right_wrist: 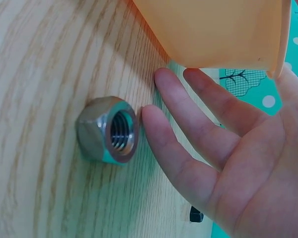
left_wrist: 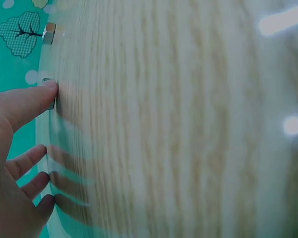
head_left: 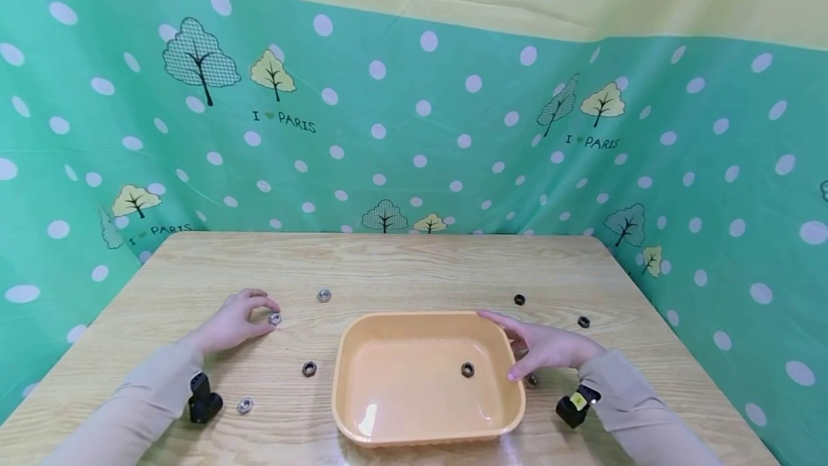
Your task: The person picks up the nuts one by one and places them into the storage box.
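Gleaming silver nut (head_left: 275, 319), glossy peach tub (head_left: 407, 394)

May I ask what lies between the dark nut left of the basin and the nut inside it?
Bare table, then the basin's left wall and floor, in the head view.

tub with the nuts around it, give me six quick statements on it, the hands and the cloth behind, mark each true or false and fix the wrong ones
1. The left hand pinches a silver nut. True.
2. The tub holds three nuts. False: one dark nut lies in it.
3. The right hand touches the tub's right side. True.
4. The tub is upside down. False: its open side faces up.
5. Another nut lies on the table near the right hand. True.
6. The cloth is plain white. False: it is green with pale dots, yellow above.
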`<state>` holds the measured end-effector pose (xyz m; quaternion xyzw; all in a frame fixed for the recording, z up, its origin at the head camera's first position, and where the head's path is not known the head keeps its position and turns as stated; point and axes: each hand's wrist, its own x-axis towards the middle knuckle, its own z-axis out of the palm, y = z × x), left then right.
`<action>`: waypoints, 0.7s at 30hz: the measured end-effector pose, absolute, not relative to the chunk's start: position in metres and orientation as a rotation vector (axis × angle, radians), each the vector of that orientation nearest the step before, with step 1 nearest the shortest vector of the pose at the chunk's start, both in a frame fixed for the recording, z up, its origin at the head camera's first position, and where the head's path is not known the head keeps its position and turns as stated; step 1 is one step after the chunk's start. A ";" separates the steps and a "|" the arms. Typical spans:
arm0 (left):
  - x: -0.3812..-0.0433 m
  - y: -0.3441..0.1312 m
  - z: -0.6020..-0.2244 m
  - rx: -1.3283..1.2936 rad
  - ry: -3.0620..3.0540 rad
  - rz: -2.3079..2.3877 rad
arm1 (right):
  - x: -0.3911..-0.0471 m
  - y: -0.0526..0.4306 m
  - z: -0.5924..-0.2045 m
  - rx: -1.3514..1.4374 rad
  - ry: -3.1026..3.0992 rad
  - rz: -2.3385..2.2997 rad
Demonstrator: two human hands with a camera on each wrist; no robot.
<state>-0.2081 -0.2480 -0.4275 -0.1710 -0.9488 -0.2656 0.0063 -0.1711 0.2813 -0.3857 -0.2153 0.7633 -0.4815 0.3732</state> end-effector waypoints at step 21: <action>-0.207 -0.246 -0.424 -0.559 -2.964 -0.806 | -0.168 0.281 -0.383 -0.542 1.952 -1.255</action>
